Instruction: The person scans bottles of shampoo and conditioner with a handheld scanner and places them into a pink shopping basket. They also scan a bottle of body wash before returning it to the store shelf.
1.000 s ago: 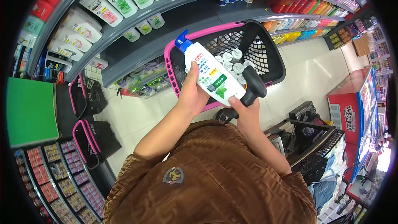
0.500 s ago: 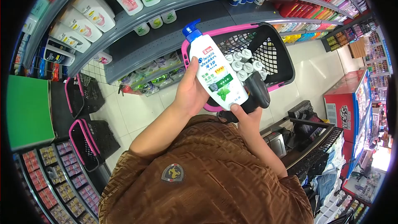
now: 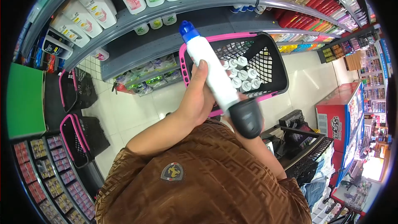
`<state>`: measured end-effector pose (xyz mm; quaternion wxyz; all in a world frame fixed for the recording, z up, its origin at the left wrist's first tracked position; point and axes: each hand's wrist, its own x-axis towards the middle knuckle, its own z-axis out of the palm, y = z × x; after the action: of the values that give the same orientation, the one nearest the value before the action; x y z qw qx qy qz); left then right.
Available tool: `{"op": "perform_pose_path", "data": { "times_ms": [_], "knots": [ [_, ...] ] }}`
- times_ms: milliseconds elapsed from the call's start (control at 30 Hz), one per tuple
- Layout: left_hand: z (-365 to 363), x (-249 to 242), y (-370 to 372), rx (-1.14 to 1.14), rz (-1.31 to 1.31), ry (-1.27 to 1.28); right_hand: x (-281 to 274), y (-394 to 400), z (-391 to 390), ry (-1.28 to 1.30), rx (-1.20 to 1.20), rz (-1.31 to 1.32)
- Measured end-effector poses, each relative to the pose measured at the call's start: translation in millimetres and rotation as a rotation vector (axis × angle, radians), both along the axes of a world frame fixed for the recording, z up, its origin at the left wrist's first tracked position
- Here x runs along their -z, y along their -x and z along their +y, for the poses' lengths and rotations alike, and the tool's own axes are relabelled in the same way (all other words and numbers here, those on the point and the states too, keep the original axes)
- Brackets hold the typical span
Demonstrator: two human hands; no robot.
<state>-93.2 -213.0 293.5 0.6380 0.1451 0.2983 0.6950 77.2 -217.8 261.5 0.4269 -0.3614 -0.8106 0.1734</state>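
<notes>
My left hand [image 3: 197,99] is wrapped round a white shampoo bottle [image 3: 213,70] with a blue pump top, its narrow side facing up. Against the bottle's bottom end is a black handheld device [image 3: 246,118]. My right hand [image 3: 237,126] is behind that device, its fingers mostly hidden, closed around it. Beyond the hands, a black basket with a pink rim [image 3: 275,94] holds several white-topped bottles [image 3: 241,74].
Shelves [image 3: 145,14] of shampoo bottles curve across the top. Two black and pink baskets [image 3: 93,139] are on the left beside a green panel [image 3: 25,99]. A red and blue freezer [image 3: 331,120] and a dark cart [image 3: 306,141] are on the right.
The bottle has been turned about its length, so its printed front no longer shows. The black device has tipped downward over my right hand. The camera view has shifted slightly.
</notes>
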Motion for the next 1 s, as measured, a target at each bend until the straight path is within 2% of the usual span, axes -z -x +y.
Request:
{"op": "perform_pose_path", "data": {
  "times_ms": [67, 100, 133, 200, 233, 333, 433, 567, 900, 1000],
  "knots": [
    [9.3, 4.6, 15.5, 0.209, -0.091, -0.098, -7.7, -10.4, 19.4, -0.102, -0.326, 0.174],
    [17.5, 7.9, 21.6, 0.306, -0.16, -0.147, -15.5, -18.8, 20.7, -0.049, -0.392, 0.144],
    [21.4, 7.0, 22.8, 0.291, -0.148, -0.142, -22.8, -26.6, 18.2, -0.046, -0.407, 0.157],
    [25.2, 5.8, 21.1, 0.432, -0.425, -0.203, -38.4, -42.8, 10.2, 0.232, -0.265, 0.101],
    [26.9, 5.5, 20.9, 0.421, -0.417, -0.198, -49.2, -47.6, 10.8, 0.472, -0.258, 0.225],
    [28.7, 5.2, 15.7, 0.427, -0.354, -0.232, -54.7, -67.3, 23.2, 0.631, -0.333, 0.112],
    [32.6, 8.9, 4.2, 0.421, -0.255, -0.234, -55.5, -80.4, 24.5, 0.643, -0.39, 0.111],
    [36.2, 14.9, -13.9, 0.435, -0.286, -0.245, -57.4, -83.9, 27.2, 0.58, -0.417, 0.064],
    [46.3, 11.7, -55.1, 0.451, -0.291, -0.213, -47.2, -123.3, 33.4, 0.551, -0.359, 0.09],
    [46.8, 14.1, -62.7, 0.474, -0.29, -0.194, -38.5, -127.0, 30.4, 0.571, -0.311, 0.185]
  ]
}}
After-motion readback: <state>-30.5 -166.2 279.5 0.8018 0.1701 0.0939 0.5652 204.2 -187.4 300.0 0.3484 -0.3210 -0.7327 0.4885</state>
